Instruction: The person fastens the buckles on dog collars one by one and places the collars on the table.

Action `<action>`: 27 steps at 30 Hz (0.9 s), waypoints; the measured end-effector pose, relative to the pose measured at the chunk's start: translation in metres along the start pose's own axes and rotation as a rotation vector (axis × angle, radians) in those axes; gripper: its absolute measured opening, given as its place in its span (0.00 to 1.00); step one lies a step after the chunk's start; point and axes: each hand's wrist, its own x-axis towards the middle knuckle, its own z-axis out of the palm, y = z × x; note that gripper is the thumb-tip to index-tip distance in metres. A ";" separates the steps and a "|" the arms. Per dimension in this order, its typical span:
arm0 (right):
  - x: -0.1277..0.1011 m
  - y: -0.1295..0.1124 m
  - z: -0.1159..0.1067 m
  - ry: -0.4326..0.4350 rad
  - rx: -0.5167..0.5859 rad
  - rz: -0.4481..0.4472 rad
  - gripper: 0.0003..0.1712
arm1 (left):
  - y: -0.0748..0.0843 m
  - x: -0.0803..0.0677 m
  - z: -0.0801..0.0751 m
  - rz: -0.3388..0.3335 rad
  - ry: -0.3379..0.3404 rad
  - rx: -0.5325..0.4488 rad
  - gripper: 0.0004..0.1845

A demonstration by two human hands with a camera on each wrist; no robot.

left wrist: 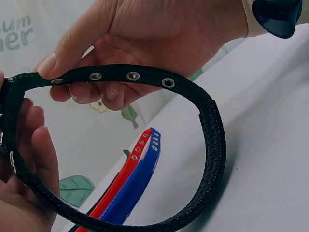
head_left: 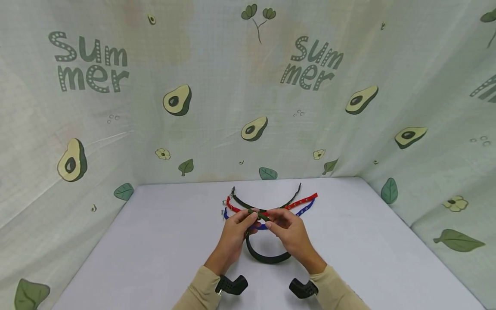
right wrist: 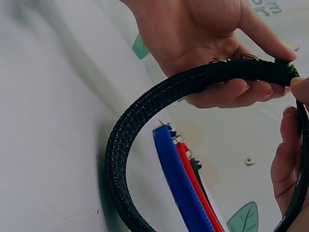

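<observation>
A dark green collar (head_left: 269, 259) is looped into a ring, its padded part curving down toward the table. My left hand (head_left: 235, 230) grips the collar at its metal buckle (right wrist: 249, 57), thumb on top and fingers underneath. On the strap with metal eyelets (left wrist: 133, 76), my right hand (head_left: 288, 228) pinches near the tip between thumb and fingers. The two ends meet between my fingertips, and the strap's tip is at the buckle, partly hidden by the fingers.
Beyond my hands a blue collar (head_left: 306, 208), a red collar (head_left: 302, 201) and another dark collar (head_left: 248, 204) lie curved on the white table (head_left: 162, 241). A printed cloth (head_left: 217, 142) stands behind the table and along both sides.
</observation>
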 end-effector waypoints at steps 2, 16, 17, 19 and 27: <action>0.000 0.000 0.000 0.004 -0.002 0.000 0.16 | 0.000 0.000 0.001 0.009 -0.006 -0.003 0.23; 0.000 0.001 0.000 0.002 -0.010 -0.022 0.16 | 0.000 -0.002 0.004 0.027 0.009 -0.043 0.21; 0.000 0.001 0.000 0.000 -0.012 -0.023 0.16 | 0.001 -0.002 0.004 0.036 0.008 -0.040 0.20; -0.001 -0.001 0.001 -0.005 -0.010 -0.021 0.16 | 0.001 -0.002 0.005 0.050 0.007 -0.040 0.20; -0.002 -0.005 0.007 -0.018 -0.016 -0.033 0.18 | 0.006 -0.007 0.011 0.099 -0.064 -0.017 0.19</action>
